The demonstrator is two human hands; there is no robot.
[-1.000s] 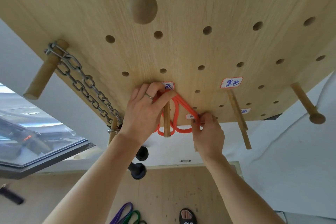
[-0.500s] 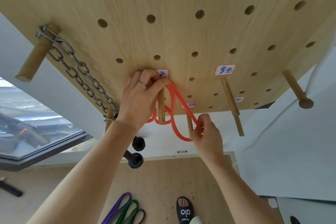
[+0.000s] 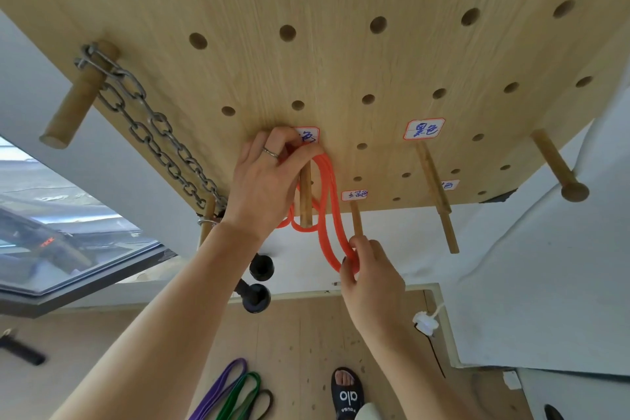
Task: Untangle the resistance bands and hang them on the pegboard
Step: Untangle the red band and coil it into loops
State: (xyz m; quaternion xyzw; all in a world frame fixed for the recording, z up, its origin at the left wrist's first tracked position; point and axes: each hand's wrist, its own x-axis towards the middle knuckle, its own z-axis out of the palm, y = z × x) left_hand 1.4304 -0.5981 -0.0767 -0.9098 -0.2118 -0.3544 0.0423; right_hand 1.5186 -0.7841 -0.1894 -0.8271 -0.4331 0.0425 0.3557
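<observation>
An orange resistance band (image 3: 328,201) hangs in loops over a wooden peg (image 3: 305,198) on the light wooden pegboard (image 3: 341,61). My left hand (image 3: 269,177) presses the band's top against the board at the peg's base. My right hand (image 3: 370,269) pinches the bottom of the longest orange loop, below a shorter peg (image 3: 356,220). On the floor lie a purple band (image 3: 221,389), a green band (image 3: 238,395) and a dark band (image 3: 264,402), side by side.
A steel chain (image 3: 153,133) hangs from a thick peg (image 3: 76,95) at the left. More pegs (image 3: 434,187) stick out at the right, under handwritten labels (image 3: 424,129). Black dumbbells (image 3: 257,280) stand below the board. A sandalled foot (image 3: 346,389) rests on the wooden floor, near a white power plug (image 3: 424,322).
My right hand has pulled the band's lower loop down from beside the short peg. The loop now hangs longer. My left hand stays at the peg's base.
</observation>
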